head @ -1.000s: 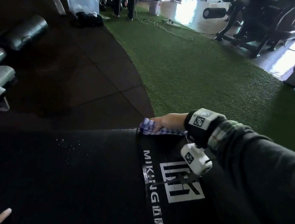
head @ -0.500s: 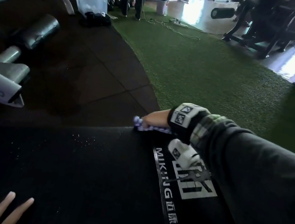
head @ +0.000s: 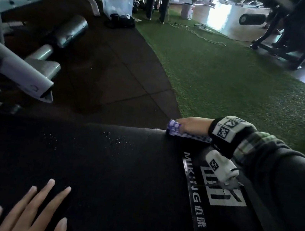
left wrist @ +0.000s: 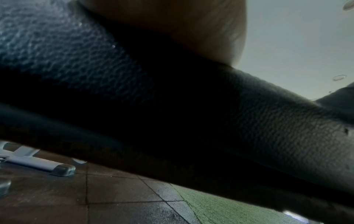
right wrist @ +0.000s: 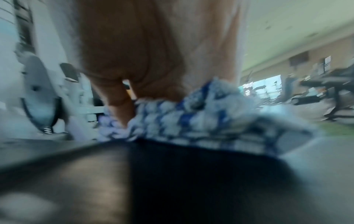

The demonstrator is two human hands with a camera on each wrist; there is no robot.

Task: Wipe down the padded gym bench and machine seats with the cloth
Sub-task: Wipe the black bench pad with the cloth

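The black padded bench [head: 118,170] fills the lower half of the head view, with a white logo at its right. My right hand [head: 192,125] grips a blue-and-white checked cloth [head: 174,128] and presses it on the bench's far edge. The right wrist view is blurred; it shows the right hand [right wrist: 143,53] on the cloth [right wrist: 191,121] above the bench [right wrist: 172,174]. My left hand [head: 34,214] lies flat with straight, spread fingers on the near left of the pad. The left wrist view shows the left hand [left wrist: 191,22] resting on the grained bench [left wrist: 95,75]. Small droplets [head: 115,139] speckle the pad.
A grey machine frame [head: 23,71] and a roller pad [head: 71,29] stand close on the left. Dark floor tiles [head: 114,72] meet green turf [head: 234,78] beyond the bench. A clear plastic box [head: 117,1], a cable [head: 197,33] and more machines [head: 303,29] sit farther back.
My right hand has slid the cloth a little leftward along the bench's far edge. My left hand has come further onto the pad and shows more fully.
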